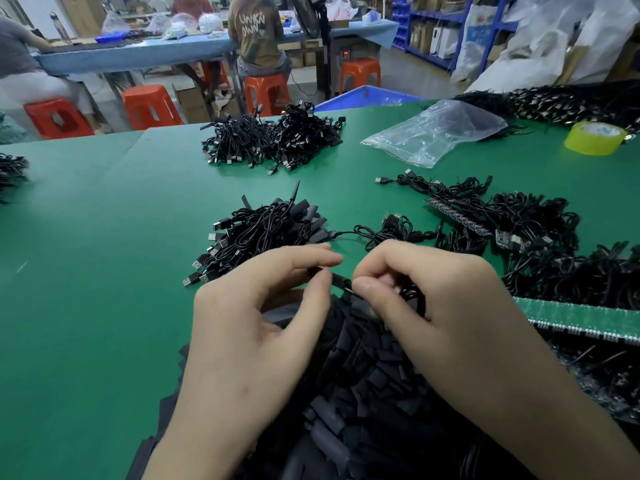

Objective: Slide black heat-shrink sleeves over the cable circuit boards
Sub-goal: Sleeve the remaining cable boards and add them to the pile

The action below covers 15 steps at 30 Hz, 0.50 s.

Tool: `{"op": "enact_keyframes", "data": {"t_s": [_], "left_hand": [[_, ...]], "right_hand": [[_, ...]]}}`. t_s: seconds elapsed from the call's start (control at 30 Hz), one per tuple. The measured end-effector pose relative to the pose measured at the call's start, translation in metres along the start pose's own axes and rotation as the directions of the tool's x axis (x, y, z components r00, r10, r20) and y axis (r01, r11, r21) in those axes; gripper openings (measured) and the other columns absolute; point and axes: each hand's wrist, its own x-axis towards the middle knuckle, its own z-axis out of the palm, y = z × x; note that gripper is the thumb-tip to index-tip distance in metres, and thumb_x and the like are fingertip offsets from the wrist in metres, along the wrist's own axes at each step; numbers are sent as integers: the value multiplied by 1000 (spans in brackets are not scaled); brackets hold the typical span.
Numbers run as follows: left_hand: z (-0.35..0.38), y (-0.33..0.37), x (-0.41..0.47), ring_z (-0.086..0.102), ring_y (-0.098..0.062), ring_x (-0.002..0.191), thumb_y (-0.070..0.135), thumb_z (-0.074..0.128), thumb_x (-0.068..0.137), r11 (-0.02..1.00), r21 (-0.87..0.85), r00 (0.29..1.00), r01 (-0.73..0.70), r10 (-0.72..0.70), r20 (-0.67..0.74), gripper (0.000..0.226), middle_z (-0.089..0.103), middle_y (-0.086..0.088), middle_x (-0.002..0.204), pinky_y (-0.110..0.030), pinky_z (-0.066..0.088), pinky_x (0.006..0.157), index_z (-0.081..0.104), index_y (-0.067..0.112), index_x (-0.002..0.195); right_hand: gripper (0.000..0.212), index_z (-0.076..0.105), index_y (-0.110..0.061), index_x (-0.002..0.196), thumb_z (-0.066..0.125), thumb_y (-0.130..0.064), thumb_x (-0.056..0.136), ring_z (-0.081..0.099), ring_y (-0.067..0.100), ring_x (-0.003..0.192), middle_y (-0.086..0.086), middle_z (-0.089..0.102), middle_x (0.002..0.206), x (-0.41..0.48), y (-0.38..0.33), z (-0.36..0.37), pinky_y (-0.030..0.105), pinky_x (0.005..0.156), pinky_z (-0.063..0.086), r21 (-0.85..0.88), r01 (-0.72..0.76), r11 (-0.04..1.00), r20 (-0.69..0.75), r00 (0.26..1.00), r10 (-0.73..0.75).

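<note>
a short black sleeve (336, 280) is pinched between the thumb and forefinger of the left hand (263, 317). its other end is met by the right hand (440, 306), whose fingers are curled tight around a thin black cable (411, 293); whatever board sits at the cable's tip is hidden by the fingertips. under both hands a heap of loose sleeves (367, 379) is spread at the near edge of the green counter (104, 244). just beyond the hands a pile of cables (263, 233) with sleeved ends is laid. to the right, more cables (526, 216) are tangled beside green board strips (585, 318). farther off, another cable pile (273, 140), a clear bag (436, 133) and a roll of yellow tape (594, 138) are seen.
</note>
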Motion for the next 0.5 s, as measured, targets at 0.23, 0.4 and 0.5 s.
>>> {"op": "enact_keyframes", "data": {"t_s": [0.23,0.4,0.5], "left_hand": [[-13,-5,5,68,-3,95,28,81,80,928,216,951,-302,277,139,26,72,11,101,-16,50,87,79,23,105],[-14,-5,4,69,-6,91,24,81,82,928,187,946,-324,314,82,17,73,8,96,-16,50,83,80,20,98],[-12,-4,4,70,-7,91,25,81,81,941,165,956,-294,287,68,16,74,8,95,-18,51,82,80,21,96]], "right_hand": [[14,70,-23,79,64,-25,92,64,7,55,-5,68,64,3,12,-10,13,56,47,371,-198,907,199,971,131],[14,72,-24,84,67,-25,97,64,8,57,-2,69,65,3,15,-14,15,58,49,456,-214,864,262,960,99],[12,72,-26,86,65,-35,90,64,8,57,-3,69,66,3,16,-17,19,58,51,429,-199,881,261,961,90]]}}
